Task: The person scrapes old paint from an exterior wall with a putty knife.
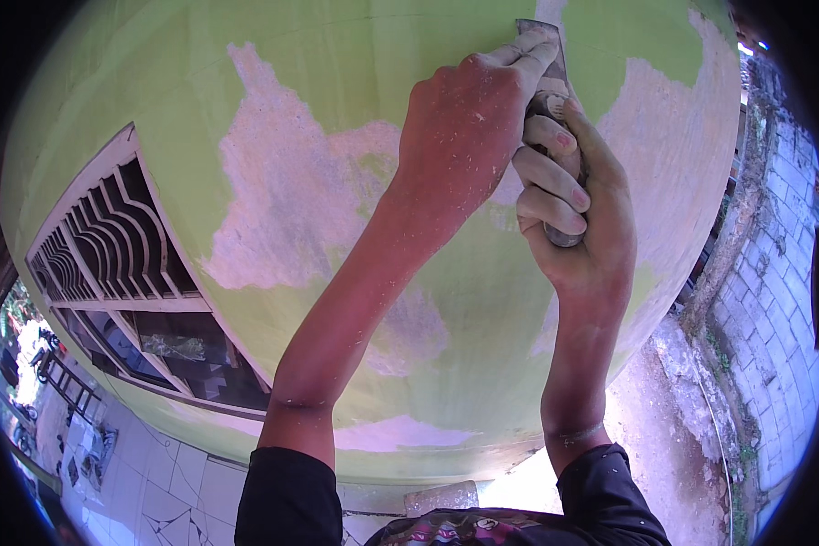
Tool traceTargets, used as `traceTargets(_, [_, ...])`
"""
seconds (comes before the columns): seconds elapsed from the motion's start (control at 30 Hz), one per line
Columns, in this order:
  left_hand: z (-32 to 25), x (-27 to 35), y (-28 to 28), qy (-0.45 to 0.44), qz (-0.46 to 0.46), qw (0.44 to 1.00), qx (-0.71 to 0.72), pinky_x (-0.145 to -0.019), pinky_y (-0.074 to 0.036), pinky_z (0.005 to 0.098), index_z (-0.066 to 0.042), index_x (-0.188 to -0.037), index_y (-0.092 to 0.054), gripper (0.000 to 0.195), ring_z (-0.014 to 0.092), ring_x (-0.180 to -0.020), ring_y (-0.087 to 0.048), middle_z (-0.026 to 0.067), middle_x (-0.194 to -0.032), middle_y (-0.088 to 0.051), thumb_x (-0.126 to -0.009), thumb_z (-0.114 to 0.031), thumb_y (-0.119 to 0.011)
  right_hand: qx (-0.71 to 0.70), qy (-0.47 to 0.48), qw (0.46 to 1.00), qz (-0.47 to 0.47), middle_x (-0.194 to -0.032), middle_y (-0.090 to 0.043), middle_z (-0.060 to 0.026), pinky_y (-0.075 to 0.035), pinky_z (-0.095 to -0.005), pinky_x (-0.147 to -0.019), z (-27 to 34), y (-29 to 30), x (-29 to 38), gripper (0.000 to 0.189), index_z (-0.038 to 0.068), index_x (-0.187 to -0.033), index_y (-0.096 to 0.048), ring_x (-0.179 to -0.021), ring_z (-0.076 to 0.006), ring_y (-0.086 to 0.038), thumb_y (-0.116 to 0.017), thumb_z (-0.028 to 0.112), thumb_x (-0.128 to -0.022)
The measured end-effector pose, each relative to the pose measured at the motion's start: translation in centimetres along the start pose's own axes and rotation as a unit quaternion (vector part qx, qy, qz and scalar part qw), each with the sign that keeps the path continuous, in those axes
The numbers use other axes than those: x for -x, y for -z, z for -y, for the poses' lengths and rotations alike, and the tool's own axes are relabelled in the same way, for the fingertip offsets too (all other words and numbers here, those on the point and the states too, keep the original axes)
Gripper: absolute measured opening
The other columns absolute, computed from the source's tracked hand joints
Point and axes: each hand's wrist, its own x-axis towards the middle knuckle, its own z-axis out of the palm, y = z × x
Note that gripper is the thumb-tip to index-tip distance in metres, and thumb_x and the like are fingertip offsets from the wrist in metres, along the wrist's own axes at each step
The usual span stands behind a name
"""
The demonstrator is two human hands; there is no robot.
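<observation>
A paint scraper [555,85] with a flat metal blade points upward against a green painted wall [471,286]. My right hand [587,191] grips its handle, fingers wrapped around it and thumb laid along the side near the blade. My left hand [471,116] bears on the blade, its dusty fingertips pressed flat over the metal; the thumb is hidden. The blade's top edge lies at the wall's green paint, just left of a narrow bare strip. A large pale patch [293,184] without green paint spreads left of my hands, and another bare patch [662,136] lies to the right. Pale flecks dot both forearms.
A window with white metal bars [116,239] and glass panes is set into the wall at left. Below is a tiled floor [170,491]. A ladder [68,382] and motorcycles stand at far left. A block wall [771,273] runs along the right.
</observation>
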Motion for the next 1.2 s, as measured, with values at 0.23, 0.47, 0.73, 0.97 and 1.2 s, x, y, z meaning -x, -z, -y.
traceTargets(0.23, [1.0,1.8,-2.7,-0.089,-0.120,0.989,-0.008,-0.072,-0.056,0.0379,-0.013,-0.125,-0.060,0.047,0.031,-0.086,-0.069,0.0076,-0.119,-0.065,-0.080,-0.004,-0.059,-0.013,-0.001,0.999,-0.031,-0.079,-0.040,-0.0027,-0.028,-0.0179,-0.031,-1.3,2.1,2.7,0.024,0.003,-0.097,-0.041,-0.050,-0.0070,-0.033,-0.026,0.020,-0.106])
traceTargets(0.47, [0.5,2.8,-2.6,-0.049,-0.061,0.997,0.012,-0.069,-0.056,0.0380,-0.016,-0.128,-0.059,0.047,0.031,-0.087,-0.067,0.0059,-0.122,-0.063,-0.082,-0.006,-0.058,-0.012,0.008,0.999,-0.047,-0.078,-0.042,-0.0008,-0.024,-0.0165,-0.028,-1.7,1.5,3.6,0.022,0.007,-0.098,-0.042,-0.046,-0.0049,-0.032,-0.028,0.021,-0.106])
traceTargets(0.73, [0.1,3.4,-3.1,-0.024,-0.042,0.997,0.053,-0.078,-0.055,0.0372,-0.014,-0.129,-0.058,0.048,0.032,-0.099,-0.065,0.0061,-0.130,-0.058,-0.083,-0.001,-0.059,0.036,0.009,0.991,-0.127,-0.073,-0.041,0.0032,-0.020,-0.0157,-0.028,-2.0,2.1,4.6,0.019,0.012,-0.106,-0.046,-0.041,-0.0030,-0.026,-0.033,0.026,-0.105])
traceTargets(0.97, [-2.0,13.7,-8.6,-0.008,0.067,0.979,0.190,-0.084,-0.053,0.0379,-0.006,-0.125,-0.060,0.042,0.033,-0.111,-0.060,0.0100,-0.134,-0.055,-0.084,-0.001,-0.061,0.177,-0.071,0.949,-0.250,-0.073,-0.041,0.0008,-0.022,-0.0177,-0.035,-2.1,8.5,16.6,0.043,0.018,-0.142,-0.035,-0.044,-0.0051,-0.032,-0.045,0.030,-0.102])
traceTargets(1.2, [-4.2,21.1,-13.2,0.119,0.092,0.949,0.278,-0.067,-0.053,0.0284,-0.005,-0.126,-0.060,0.043,0.018,-0.084,-0.069,0.0124,-0.136,-0.054,-0.084,0.005,-0.059,0.200,-0.079,0.923,-0.320,-0.071,-0.041,-0.0001,-0.024,-0.0192,-0.038,-4.0,10.8,22.2,0.046,0.013,-0.142,-0.036,-0.044,-0.0058,-0.032,-0.048,0.031,-0.101])
